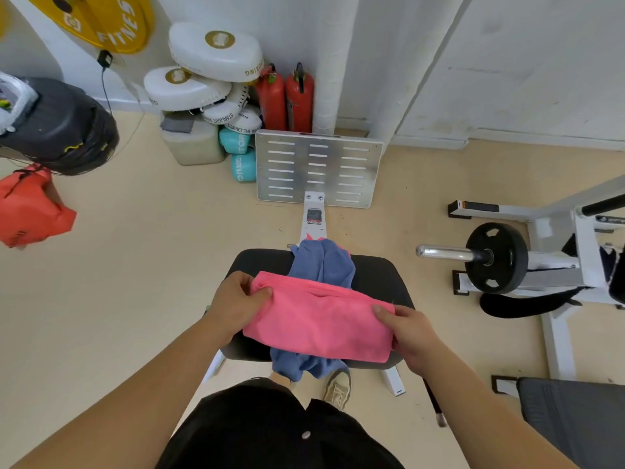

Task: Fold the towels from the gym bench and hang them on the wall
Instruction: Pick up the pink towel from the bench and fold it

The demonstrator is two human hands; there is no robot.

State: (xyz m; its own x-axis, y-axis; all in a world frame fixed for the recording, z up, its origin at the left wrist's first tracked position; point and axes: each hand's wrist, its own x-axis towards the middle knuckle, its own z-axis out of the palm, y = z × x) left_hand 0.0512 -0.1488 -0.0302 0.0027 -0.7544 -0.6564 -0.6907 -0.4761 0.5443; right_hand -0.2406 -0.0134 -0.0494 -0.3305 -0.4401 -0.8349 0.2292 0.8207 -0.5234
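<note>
Now at the bench, standing at its near edge. We hold the pink towel flat across the black pad, folded into a broad band that runs from the left edge almost to the right edge. Left hand pinches the towel's far-left corner, thumb on top, fingers under the cloth. Right hand is closed on the near-right end, thumb lying over the fabric.

Beneath it lies a blue towel, crumpled; it spills over the far edge of the pad and also hangs off the near edge, toward our shoe.

Handling, as we judge it: the pink cloth looks light, soft and limp, with a slightly napped surface, so not slippery and not fragile. It will sag wherever unsupported; best taken at corners or along the folded edge, both ends at once, so the layers stay aligned. The blue one underneath may drag along if we slide rather than lift.

Writing we can read: "FITNES…" on the yellow disc on the wall, top left. The white boxing pads stacked by the wall carry "BOXING" upside down, also "STARLIGHT" and "AGAINGT THE W…". Teal gloves below show partial lettering, unreadable. The label on the bench's white beam is too small to read.
</note>
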